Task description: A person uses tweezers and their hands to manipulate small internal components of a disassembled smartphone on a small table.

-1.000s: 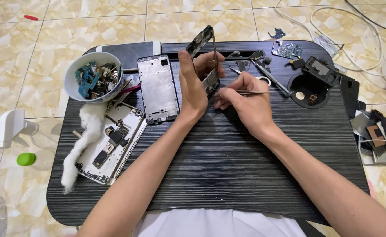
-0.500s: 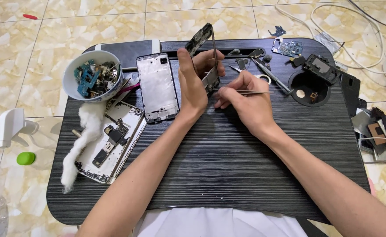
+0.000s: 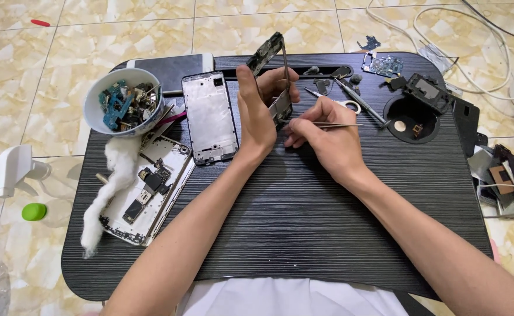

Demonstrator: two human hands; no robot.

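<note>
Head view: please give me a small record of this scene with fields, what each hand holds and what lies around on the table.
left hand: holds a phone frame upright, edge-on to the camera
right hand: holds tweezers, tips toward the frame
table: black, wood-grain lap table
left of hands: silver phone chassis, flat; opened phone with boards exposed; cotton wad
bowl: white, filled with small parts
cup hole: right side, small parts inside

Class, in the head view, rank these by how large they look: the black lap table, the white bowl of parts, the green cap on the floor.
1. black lap table
2. white bowl of parts
3. green cap
</note>
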